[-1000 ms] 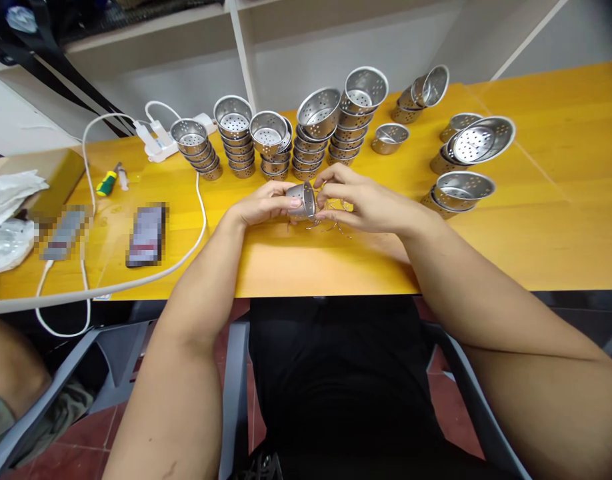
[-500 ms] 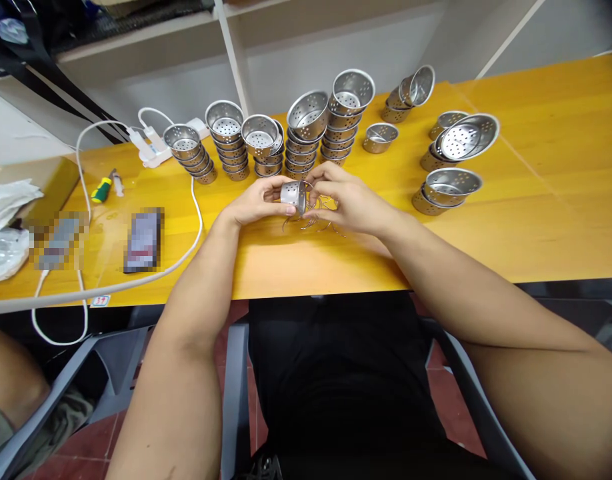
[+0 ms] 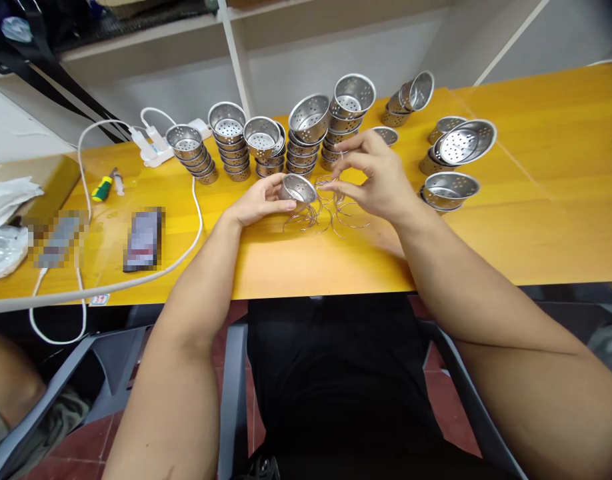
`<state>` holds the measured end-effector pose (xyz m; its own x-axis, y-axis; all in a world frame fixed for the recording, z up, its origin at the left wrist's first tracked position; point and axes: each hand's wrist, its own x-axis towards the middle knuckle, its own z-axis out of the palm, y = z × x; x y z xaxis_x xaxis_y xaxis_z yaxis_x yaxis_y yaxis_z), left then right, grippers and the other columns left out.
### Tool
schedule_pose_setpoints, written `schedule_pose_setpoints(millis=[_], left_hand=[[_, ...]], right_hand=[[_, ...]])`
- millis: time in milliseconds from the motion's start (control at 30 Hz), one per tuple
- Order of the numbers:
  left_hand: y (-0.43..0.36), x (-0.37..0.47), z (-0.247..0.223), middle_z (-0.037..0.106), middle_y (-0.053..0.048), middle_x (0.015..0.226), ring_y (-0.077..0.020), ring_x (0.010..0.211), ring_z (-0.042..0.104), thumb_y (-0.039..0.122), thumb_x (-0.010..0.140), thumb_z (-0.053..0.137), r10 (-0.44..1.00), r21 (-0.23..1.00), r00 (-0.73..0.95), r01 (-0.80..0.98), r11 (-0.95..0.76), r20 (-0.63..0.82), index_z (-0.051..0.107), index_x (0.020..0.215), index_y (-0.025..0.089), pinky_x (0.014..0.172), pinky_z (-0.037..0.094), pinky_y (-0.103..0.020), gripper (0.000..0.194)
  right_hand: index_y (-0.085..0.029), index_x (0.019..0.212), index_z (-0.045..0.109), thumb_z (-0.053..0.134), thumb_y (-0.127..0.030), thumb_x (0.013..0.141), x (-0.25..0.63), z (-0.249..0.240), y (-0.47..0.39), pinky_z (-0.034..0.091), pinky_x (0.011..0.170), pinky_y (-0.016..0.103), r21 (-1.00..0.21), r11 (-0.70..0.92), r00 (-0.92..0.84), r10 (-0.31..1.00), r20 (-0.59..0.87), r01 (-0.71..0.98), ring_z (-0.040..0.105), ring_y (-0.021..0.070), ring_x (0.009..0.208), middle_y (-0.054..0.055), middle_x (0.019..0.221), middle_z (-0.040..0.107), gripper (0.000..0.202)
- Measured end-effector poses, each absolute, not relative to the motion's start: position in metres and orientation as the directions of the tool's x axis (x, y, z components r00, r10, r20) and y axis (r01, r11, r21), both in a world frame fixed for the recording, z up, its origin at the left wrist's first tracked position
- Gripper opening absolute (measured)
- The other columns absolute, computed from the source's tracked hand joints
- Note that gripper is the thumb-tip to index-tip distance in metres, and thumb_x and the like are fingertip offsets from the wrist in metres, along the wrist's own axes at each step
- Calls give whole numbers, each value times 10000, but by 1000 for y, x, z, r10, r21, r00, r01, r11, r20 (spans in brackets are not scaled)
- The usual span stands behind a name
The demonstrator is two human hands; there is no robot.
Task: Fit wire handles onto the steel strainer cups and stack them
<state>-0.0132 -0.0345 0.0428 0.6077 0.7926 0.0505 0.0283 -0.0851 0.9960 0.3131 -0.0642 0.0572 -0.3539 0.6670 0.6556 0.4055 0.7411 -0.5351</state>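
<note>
A small perforated metal cup is gripped at its left side by my left hand, its open rim tilted up towards me. Thin curved metal wires lie loosely on the table beside and partly behind the cup. Over their right part hovers my right hand, thumb and fingers apart, with nothing visible between them. Behind both hands stand stacks of like cups, among them a tall stack and a leaning one. A single cup is partly hidden by my right hand.
To the right sit more nested cups and a tilted group. On the left are a phone, a yellow-green screwdriver, a power strip and a white cable. Shelving rises behind the table.
My right hand has come away from the cup, moving right and up, and its fingers have spread. In my left hand the cup has turned from lying sideways to rim up.
</note>
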Motion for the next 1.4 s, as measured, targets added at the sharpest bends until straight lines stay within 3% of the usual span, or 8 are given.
schedule_pose_setpoints(millis=[233,600,700,800,900,1033,1200,1400], left_hand=[[-28,-16,35,875,-87,1365,-211,1245,828,470,611,1254,795,997,603,-31,-69,74,829,1274,212,1215,631,-345,829],[-36,-18,46,933,-106,1325,-246,1227,900,538,621,1224,810,996,584,-94,-5,59,853,1199,214,1122,730,-383,759],[-35,-29,56,919,-63,1013,-186,814,876,564,716,1116,865,994,500,-103,23,32,815,938,191,723,720,-297,528],[-24,-32,56,646,58,616,-88,427,541,801,807,1009,955,988,272,-123,-90,120,561,757,252,410,400,-226,711],[-10,-28,46,518,103,588,-58,384,382,948,878,937,980,980,89,-106,-167,177,464,820,285,364,253,-221,817],[-1,-24,33,568,103,701,-59,413,383,727,973,989,968,962,37,-130,-241,248,573,960,293,344,216,-233,601],[1,-27,25,602,91,778,-75,436,424,688,1005,987,948,949,97,-123,-291,303,661,1136,293,355,249,-248,528],[-2,-24,27,601,93,745,-67,427,419,828,813,1069,939,941,119,-152,-304,322,645,1022,277,330,252,-232,726]], right_hand=[[-280,1068,889,919,-853,996,340,37,-45,708,954,596,-487,678,-619,723,306,551,790,347,995,131,1183,822,578],[-338,1155,903,720,-611,1204,280,87,-84,668,961,523,-478,792,-571,607,552,380,775,313,1018,85,1139,841,333],[-348,1137,896,740,-590,1176,270,121,-75,666,957,541,-438,742,-438,660,611,508,755,313,957,87,1134,842,291],[-351,1090,880,750,-486,1147,249,151,-52,651,1046,535,-356,726,-399,644,653,589,759,299,1007,90,1262,844,197],[-319,1063,877,727,-554,1147,223,164,-18,603,1090,539,-283,744,-474,623,623,606,752,320,1142,111,1318,832,291],[-358,959,830,813,-658,1076,198,157,23,548,1055,553,-294,691,-488,693,531,661,692,333,1155,105,1259,834,323],[-324,1027,811,756,-372,1121,183,148,26,549,1196,619,-170,619,-518,753,406,766,701,347,1239,114,1406,827,120],[-230,1494,829,707,-350,1154,229,160,-34,576,1211,692,-35,660,-426,524,738,751,745,407,1452,162,1560,800,381]])
